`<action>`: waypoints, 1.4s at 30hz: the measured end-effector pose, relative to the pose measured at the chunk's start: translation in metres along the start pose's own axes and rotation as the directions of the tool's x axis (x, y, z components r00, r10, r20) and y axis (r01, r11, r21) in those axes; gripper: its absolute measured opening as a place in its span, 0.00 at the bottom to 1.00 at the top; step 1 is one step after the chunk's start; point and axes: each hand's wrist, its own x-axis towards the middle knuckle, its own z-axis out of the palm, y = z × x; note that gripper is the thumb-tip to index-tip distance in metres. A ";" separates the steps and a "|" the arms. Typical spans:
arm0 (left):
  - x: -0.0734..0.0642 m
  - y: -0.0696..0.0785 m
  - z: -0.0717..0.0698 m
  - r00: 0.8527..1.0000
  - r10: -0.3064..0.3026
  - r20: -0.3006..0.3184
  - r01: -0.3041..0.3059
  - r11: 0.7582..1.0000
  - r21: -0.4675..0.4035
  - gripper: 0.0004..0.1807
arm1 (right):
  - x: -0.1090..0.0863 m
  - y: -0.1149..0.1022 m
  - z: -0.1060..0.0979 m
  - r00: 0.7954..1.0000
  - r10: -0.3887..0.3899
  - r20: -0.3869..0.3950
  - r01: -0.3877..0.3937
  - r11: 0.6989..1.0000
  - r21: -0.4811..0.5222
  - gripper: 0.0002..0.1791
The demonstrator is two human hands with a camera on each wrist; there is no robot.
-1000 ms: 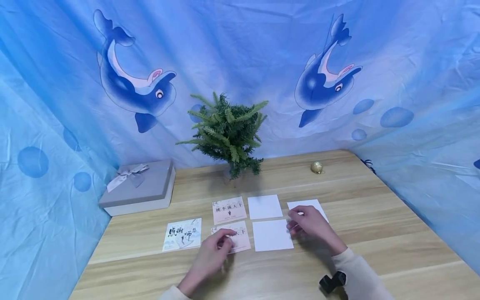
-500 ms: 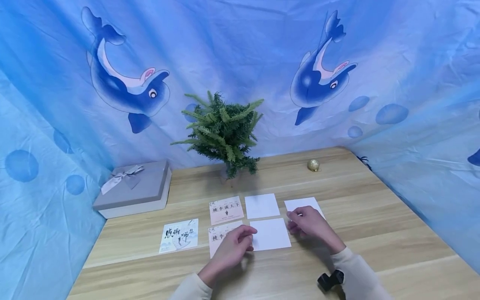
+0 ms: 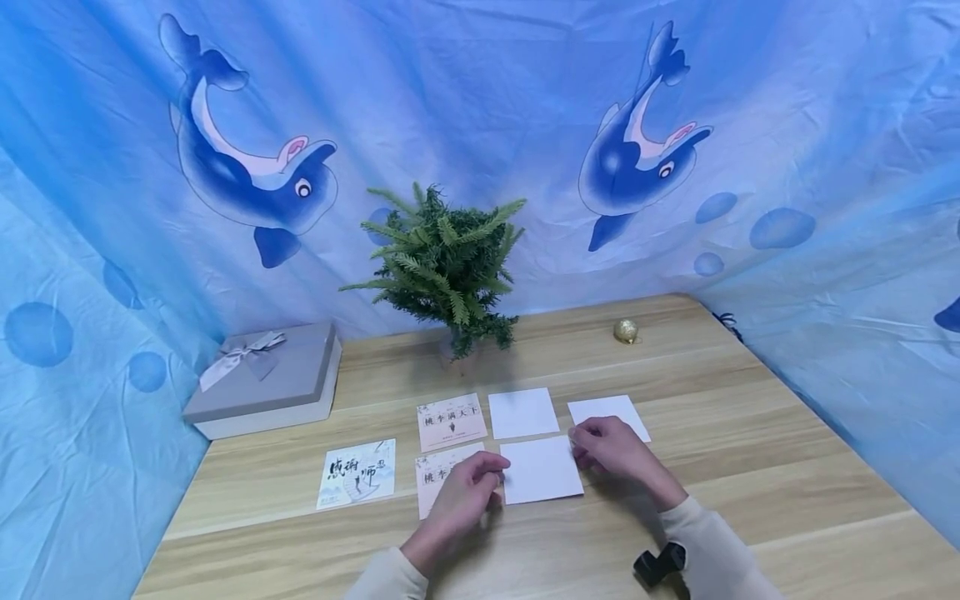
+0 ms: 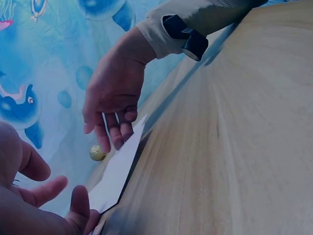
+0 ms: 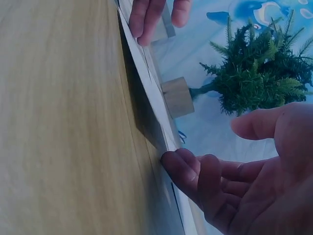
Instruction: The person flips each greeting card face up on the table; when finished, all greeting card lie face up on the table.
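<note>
**Thin card may slip or crease**

The left hand [image 3: 461, 497] and right hand [image 3: 611, 447], fingers loosely apart, touch opposite edges of the blank card [image 3: 542, 470] lying flat on the tabletop [image 3: 750, 467]. Uneven fingertip pressure could skid it into the printed card [image 3: 438, 482] on its left.

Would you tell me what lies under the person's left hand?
The left hand covers the right part of a pink printed card; its fingertips reach the blank white card. The print beneath is hidden.

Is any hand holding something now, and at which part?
Both hands touch the blank white card at its left and right edges with their fingers; a firm hold cannot be told.
</note>
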 end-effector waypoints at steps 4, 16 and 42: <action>0.001 -0.002 0.001 0.999 -0.040 -0.013 0.039 0.998 -0.053 0.15 | 0.001 -0.001 0.003 1.000 0.008 -0.023 -0.009 1.000 -0.025 0.15; 0.002 0.000 -0.002 0.994 -0.109 -0.031 0.099 0.968 -0.232 0.19 | -0.001 0.003 0.008 0.999 -0.034 -0.020 0.033 0.998 -0.048 0.14; 0.002 0.004 -0.004 0.992 -0.025 -0.120 -0.019 0.935 -0.354 0.23 | 0.001 0.002 0.004 0.974 -0.208 -0.093 0.206 0.978 -0.031 0.07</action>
